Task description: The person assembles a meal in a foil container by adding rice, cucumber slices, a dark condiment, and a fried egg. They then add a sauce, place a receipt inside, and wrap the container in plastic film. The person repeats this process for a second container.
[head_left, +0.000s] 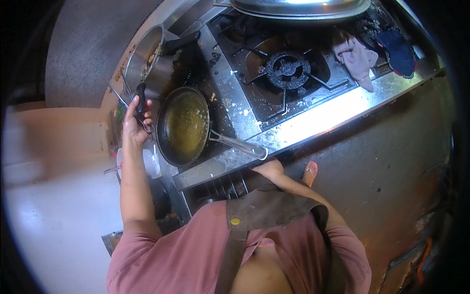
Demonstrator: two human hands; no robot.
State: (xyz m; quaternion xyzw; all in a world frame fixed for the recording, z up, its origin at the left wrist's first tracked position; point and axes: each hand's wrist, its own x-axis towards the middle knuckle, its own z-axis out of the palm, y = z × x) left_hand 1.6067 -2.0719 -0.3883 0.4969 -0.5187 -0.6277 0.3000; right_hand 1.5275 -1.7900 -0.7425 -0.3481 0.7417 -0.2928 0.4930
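Observation:
In my raised left hand [136, 120], at the left end of the stove, is a black-handled utensil [141, 95]. Thin metal parts show around my fingers, but its working end is hard to make out. Just right of that hand sits a dark frying pan [183, 126] with a shallow layer of yellowish oil, its metal handle [240, 145] pointing toward the front edge. My right hand [269, 169] is low by the stove's front edge, near the end of the pan handle. Its fingers are hidden under the edge.
A steel pot [152, 63] with food bits stands behind the pan. Right of it lies an open burner [288, 70], with a large metal lid or pan [301, 7] beyond. A pale cloth [355, 59] and a dark mitt-like cloth [396, 53] lie at right. A white container [152, 164] is lower left.

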